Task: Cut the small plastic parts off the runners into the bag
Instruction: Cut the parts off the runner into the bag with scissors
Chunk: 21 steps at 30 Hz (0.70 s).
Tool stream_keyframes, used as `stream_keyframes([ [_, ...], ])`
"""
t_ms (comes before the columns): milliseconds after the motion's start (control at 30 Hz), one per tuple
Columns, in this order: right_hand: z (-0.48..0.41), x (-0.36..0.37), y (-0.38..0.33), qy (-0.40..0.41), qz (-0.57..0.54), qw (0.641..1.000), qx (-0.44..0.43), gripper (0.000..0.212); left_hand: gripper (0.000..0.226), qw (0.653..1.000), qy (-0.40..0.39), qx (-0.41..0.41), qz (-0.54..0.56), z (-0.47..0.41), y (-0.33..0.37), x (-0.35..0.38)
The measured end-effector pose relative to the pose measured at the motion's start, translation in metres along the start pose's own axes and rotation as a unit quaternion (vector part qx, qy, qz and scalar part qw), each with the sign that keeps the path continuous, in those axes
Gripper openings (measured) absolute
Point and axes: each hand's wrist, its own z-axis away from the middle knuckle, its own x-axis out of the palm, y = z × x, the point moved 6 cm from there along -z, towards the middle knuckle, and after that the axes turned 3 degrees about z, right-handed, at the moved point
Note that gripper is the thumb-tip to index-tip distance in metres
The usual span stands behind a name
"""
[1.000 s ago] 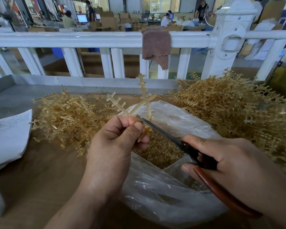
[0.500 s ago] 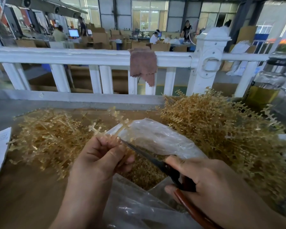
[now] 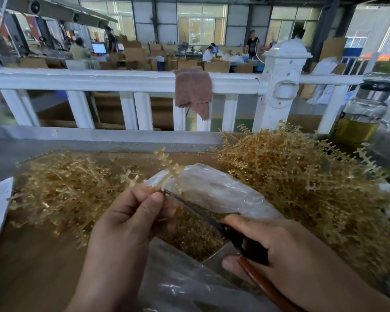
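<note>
1. Pinching the lower end of one runner (image 3: 169, 174), the left hand (image 3: 131, 224) holds it up over the bag (image 3: 223, 190). Its fingers (image 3: 150, 207) are closed tight on the stem, thumb against forefinger.
2. From those fingers the runner's long axis rises toward 1 o'clock. Small parts branch off both sides, though it is too blurred to count them.
3. The right hand (image 3: 279, 251) sits at 4 o'clock from the left, its fingers curled round the handles of the scissors (image 3: 203, 216). The blade runs up toward 10 o'clock, and its tip meets the runner right beside the left fingers. I cannot tell from here whether the blades are parted.
4. What the next snip seems to turn on is that the blade crosses the stem at a steep angle, directly above the open bag. Cut parts (image 3: 189, 237) already lie heaped there, so I'd judge anything clipped will drop straight in.
5. The right hand does the cutting. I'd expect the left to feed the stem down toward the blade.
6. A tall heap of runners (image 3: 291, 176) lies at 2 o'clock. A flatter heap (image 3: 65, 190) lies at 9 o'clock on the counter (image 3: 32, 266).
</note>
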Motion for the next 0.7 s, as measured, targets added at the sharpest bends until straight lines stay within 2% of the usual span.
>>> stream_keyframes([
  [67,-0.0004,0.0027,0.0015,-0.012,-0.003,1.000,-0.001,0.057,0.010,1.000,-0.001,0.004,0.016,0.0007,0.0012,-0.0010],
  [167,0.0006,0.0048,0.0010,-0.020,-0.003,1.000,-0.006,0.054,0.023,1.000,0.009,0.011,0.015,0.0013,0.0018,-0.0068],
  [300,0.0021,0.0053,0.0001,-0.013,0.015,1.000,-0.002,0.055,0.014,1.000,0.001,0.012,0.013,0.0015,0.0009,-0.0070],
  [500,0.0036,0.0034,-0.0029,-0.010,0.030,0.999,0.003,0.060,0.017,1.000,0.015,0.024,-0.012,0.0025,0.0033,-0.0064],
  [700,0.0058,0.0003,-0.0058,0.003,0.026,1.000,0.010,0.055,0.016,0.997,0.020,0.040,-0.058,0.0048,0.0083,-0.0059],
])
